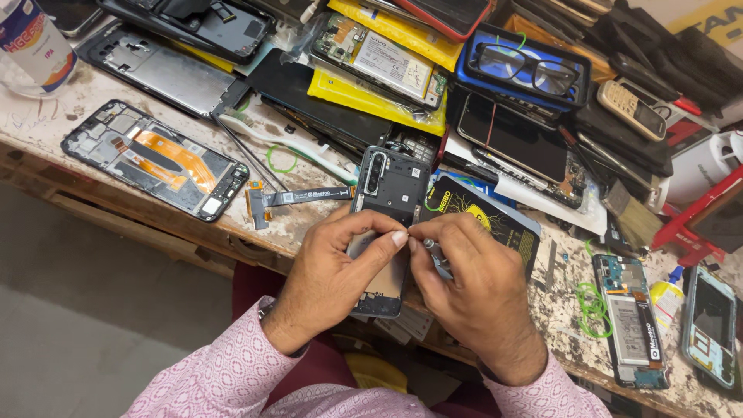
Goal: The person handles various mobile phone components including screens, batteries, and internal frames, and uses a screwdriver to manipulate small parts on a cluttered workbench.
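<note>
Left hand (333, 271) clamps the opened phone frame (387, 209), long axis running twelve to six; right hand (472, 286), at three o'clock, pinches a small metal tool (435, 255) beside the frame's edge.

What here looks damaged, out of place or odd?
The opened phone in the left hand overhangs the worn bench edge. A flex cable trails loose beside it. Eyeglasses sit atop piled phone parts. The right hand pinches a small tool.

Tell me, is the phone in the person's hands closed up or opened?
Opened. The phone has no back cover: its bare inner frame and camera cutout show, while the left hand steadies it and the right hand holds a small tool.
</note>
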